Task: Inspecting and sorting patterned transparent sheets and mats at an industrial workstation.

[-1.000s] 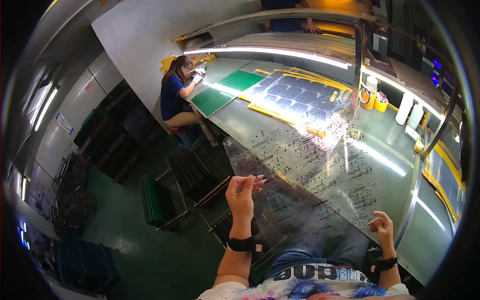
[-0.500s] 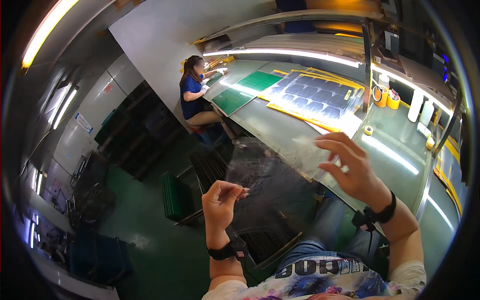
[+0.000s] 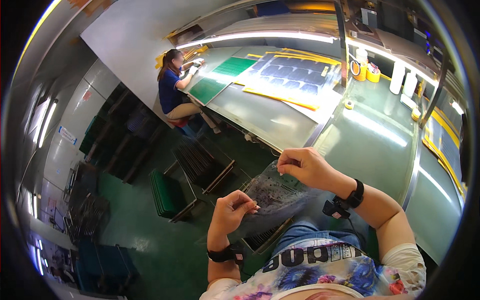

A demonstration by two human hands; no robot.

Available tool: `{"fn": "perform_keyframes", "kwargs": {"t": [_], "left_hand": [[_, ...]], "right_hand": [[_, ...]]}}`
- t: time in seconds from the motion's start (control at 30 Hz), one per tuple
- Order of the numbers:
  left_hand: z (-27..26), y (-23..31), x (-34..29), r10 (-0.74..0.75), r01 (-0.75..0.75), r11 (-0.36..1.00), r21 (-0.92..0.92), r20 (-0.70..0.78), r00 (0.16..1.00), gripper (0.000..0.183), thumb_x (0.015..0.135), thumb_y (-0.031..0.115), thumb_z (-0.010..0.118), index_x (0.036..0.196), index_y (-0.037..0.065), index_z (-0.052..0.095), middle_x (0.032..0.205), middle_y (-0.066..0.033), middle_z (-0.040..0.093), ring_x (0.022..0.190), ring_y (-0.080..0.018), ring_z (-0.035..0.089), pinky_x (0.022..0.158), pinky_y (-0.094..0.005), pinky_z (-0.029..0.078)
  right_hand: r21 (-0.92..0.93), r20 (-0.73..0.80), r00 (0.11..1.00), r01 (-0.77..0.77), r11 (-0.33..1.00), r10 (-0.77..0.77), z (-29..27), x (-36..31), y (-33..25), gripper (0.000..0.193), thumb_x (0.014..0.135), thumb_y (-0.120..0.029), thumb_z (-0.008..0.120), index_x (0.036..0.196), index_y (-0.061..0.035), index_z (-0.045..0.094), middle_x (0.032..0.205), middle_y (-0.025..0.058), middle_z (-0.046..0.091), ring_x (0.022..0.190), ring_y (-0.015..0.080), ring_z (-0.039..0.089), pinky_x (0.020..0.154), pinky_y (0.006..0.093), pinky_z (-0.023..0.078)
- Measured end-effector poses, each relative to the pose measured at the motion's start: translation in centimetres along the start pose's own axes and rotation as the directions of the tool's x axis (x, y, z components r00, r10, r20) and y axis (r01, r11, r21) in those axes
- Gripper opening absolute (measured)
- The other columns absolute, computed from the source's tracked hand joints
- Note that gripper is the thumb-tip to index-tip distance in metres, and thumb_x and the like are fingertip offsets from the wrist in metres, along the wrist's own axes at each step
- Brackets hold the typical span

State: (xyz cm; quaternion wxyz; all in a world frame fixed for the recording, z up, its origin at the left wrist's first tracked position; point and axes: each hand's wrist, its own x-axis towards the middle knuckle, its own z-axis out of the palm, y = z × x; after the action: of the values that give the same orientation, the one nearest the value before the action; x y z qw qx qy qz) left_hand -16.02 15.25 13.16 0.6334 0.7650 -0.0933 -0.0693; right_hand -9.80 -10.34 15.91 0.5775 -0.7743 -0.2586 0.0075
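Clear, dark-specked film (image 3: pixel 276 194) hangs near the table (image 3: pixel 372 117), its edges pinched by the left hand (image 3: pixel 230 212) and right hand (image 3: pixel 311 170); probably light, floppy, easily creased, so best held at opposite edges.

L. hand (image 3: pixel 231 214) & R. hand (image 3: pixel 309 169) pinch edges of clear, black-patterned flexible film (image 3: pixel 275 195) nr. grey-green flat-topped worktable (image 3: pixel 367 152); seated co-worker in navy short-sleeved shirt (image 3: pixel 170 89) beside green rectangular panel (image 3: pixel 207 91).

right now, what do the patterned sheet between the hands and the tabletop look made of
The patterned sheet is likely thin, glossy plastic film: it looks see-through between its dark marks. The tabletop looks smooth and shiny, perhaps glass or coated board; it reflects light in bright streaks.
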Motion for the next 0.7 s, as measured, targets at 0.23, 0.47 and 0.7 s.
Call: {"fn": "perform_keyframes", "kwargs": {"t": [0.23,0.47,0.7], "left_hand": [[1.5,-0.5,0.9,-0.137,0.138,0.99,0.002,0.074,0.988,0.006,0.085,0.0,0.064,0.082,-0.003,0.06,0.076,-0.0078,0.066,0.071,-0.0115,0.064,0.067,-0.024,0.053],[1.6,-0.8,0.9,-0.175,0.171,0.983,0.061,0.069,0.982,0.007,0.085,0.001,0.065,0.082,-0.003,0.06,0.074,-0.007,0.066,0.071,-0.0109,0.064,0.067,-0.0239,0.053],[2.3,-0.9,1.1,-0.178,0.175,0.983,0.049,0.08,0.981,0.006,0.086,0.002,0.063,0.085,-0.002,0.059,0.076,-0.007,0.066,0.071,-0.012,0.065,0.067,-0.0242,0.053]], "right_hand": [[0.083,0.0,0.998,-0.07,0.994,0.07,-1.1,-2.0,2.6,0.008,0.083,-0.007,0.063,0.089,-0.0012,0.063,0.073,0.0024,0.064,0.066,0.0066,0.054,0.062,0.0235,0.044],[0.099,0.128,0.974,-0.199,0.975,0.186,-1.6,-2.8,4.6,0.007,0.083,-0.007,0.063,0.084,-0.0007,0.061,0.073,0.0033,0.063,0.066,0.0086,0.055,0.062,0.0247,0.044],[0.209,0.074,0.984,-0.176,0.962,0.164,-0.1,-3.2,5.9,0.007,0.085,-0.007,0.062,0.088,-0.0018,0.058,0.072,0.002,0.058,0.068,0.0085,0.053,0.062,0.0244,0.043]]}}
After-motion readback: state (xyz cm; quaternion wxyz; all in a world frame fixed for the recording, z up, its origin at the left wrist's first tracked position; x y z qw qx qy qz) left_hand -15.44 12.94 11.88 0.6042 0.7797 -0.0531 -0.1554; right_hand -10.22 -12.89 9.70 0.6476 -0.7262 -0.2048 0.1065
